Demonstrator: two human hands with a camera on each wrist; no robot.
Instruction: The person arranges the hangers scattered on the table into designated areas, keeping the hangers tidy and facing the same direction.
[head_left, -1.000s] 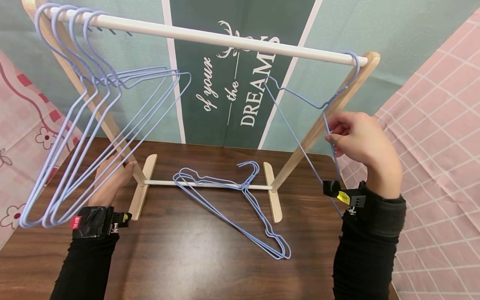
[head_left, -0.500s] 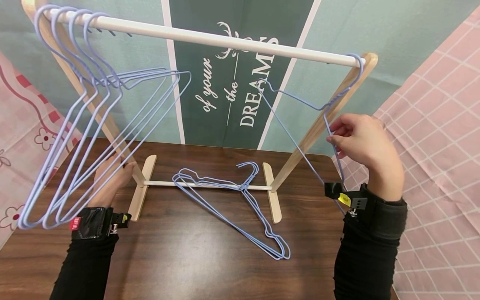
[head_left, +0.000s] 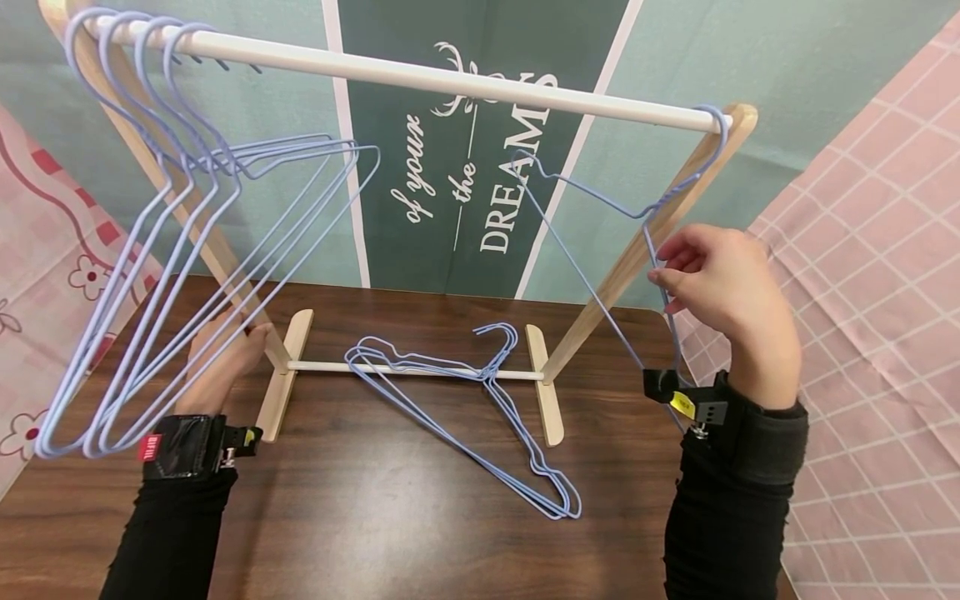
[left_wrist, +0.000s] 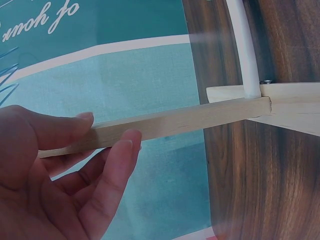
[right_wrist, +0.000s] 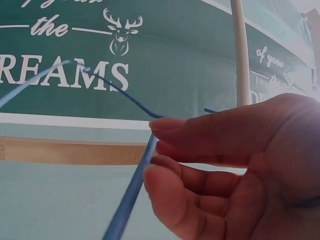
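Observation:
In the head view, a blue wire clothes hanger [head_left: 592, 186] hangs by its hook at the right end of the rack's white top rod [head_left: 465, 82]. My right hand [head_left: 723, 275] pinches the near side of this hanger between thumb and fingers; the right wrist view shows the wire [right_wrist: 131, 197] at the fingertips. My left hand [head_left: 225, 350] holds the rack's left wooden post [left_wrist: 170, 120] low down, thumb on one side and fingers on the other. Several blue hangers [head_left: 198, 233] hang at the rod's left end, in front of the left hand.
More blue hangers [head_left: 457, 442] lie stacked on the brown wooden table [head_left: 337, 533], partly across the rack's white bottom rod [head_left: 315, 366]. The right wooden foot [head_left: 546, 387] stands beside them. A green printed cloth [head_left: 420, 250] hangs behind, with pink cloth [head_left: 877, 292] on the right.
The hanger in my right hand has turned a little, its far corner swinging left, and its hook sits slightly nearer the rod's right end. My left hand stays on the post.

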